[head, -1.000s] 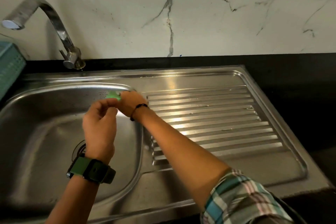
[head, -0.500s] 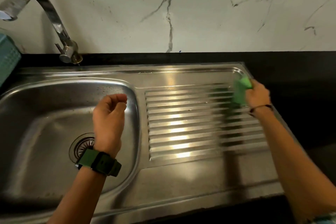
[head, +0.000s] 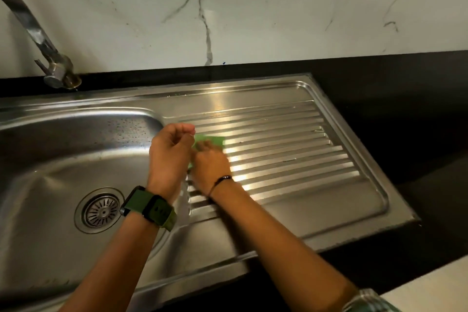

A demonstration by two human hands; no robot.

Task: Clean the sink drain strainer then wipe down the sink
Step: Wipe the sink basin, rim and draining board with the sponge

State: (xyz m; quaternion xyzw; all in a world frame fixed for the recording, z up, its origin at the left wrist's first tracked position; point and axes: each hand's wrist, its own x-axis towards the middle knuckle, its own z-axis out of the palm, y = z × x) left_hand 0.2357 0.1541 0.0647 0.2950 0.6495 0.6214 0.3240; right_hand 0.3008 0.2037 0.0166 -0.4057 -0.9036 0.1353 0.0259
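The right hand [head: 211, 164] pressed a green scrub pad [head: 212, 140] flat on the ribbed drainboard [head: 291, 154], its long axis across the ribs; the left hand [head: 171, 152] hovered loosely curled, empty.

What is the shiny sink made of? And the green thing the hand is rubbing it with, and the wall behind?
The sink looks like brushed stainless steel: silver-grey, with bright streaks of reflected light on its ridges. The green pad under the right hand looks soft and matte, probably sponge or scouring fibre; blur hides its texture. The wall looks like polished white marble or marble-look tile, with grey veins.
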